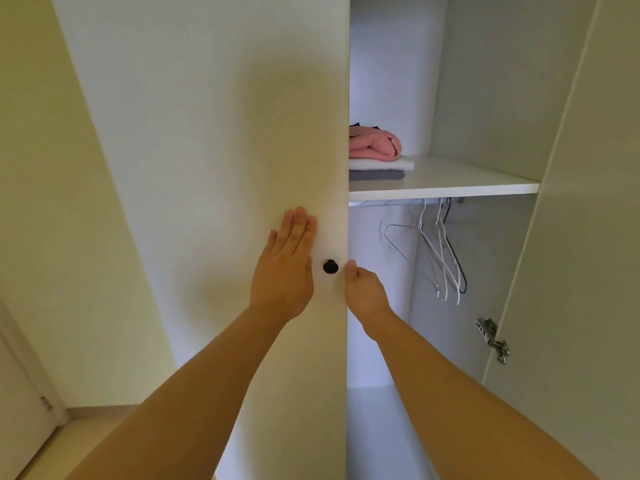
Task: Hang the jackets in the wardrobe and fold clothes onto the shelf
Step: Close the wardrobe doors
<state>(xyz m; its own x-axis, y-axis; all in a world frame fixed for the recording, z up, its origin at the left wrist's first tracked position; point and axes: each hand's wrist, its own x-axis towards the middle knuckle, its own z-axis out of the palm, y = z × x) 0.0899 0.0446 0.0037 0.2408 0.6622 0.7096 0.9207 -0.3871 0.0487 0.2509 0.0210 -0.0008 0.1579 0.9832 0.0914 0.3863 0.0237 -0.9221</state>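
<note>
Against the wardrobe door (207, 133) the left hand (282, 271) presses flat, fingers (299, 225) straight; the right hand (364, 291) grips its edge.

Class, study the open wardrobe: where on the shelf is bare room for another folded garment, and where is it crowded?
The shelf is bare from the folded stack rightward to the wardrobe's side wall. Its left end is crowded by that stack, partly hidden behind the left door. Below, the rail is free at left; hangers bunch at right.
</note>
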